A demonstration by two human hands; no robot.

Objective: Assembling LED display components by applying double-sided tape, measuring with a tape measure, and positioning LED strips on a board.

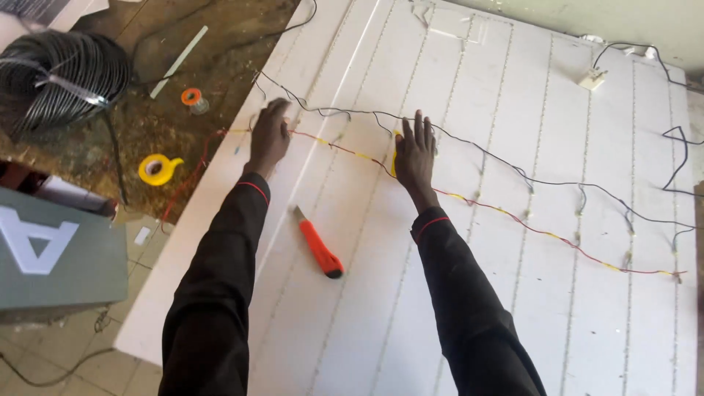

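While both arms stretch out over the white panel (pixel 469 315), the left hand (pixel 268 138) lies near its left edge with the fingers curled loosely down onto the surface, right where the red wire (pixel 513 218) and the black wire (pixel 469 144) begin. Whether those fingers pinch anything I cannot tell. The right hand (pixel 414 155) rests flat farther along, fingers straight and spread a little, pressing on the red wire at a spot wrapped in yellow tape.

From what lies there, the wiring looks well advanced: the red wire runs across the whole panel to its right side, with yellow-taped joints at nearly every LED strip row, and the black wire follows above it with short drops to the rows. Loose black ends near the upper right corner suggest some connections are unfinished.

An orange utility knife (pixel 320 248) lies on the panel between the two sleeves, untouched. Off the panel, on the rough brown bench, sit a yellow tape roll (pixel 158 169), a small orange-capped solder spool (pixel 193 99) and a big coil of black cable (pixel 62 77).
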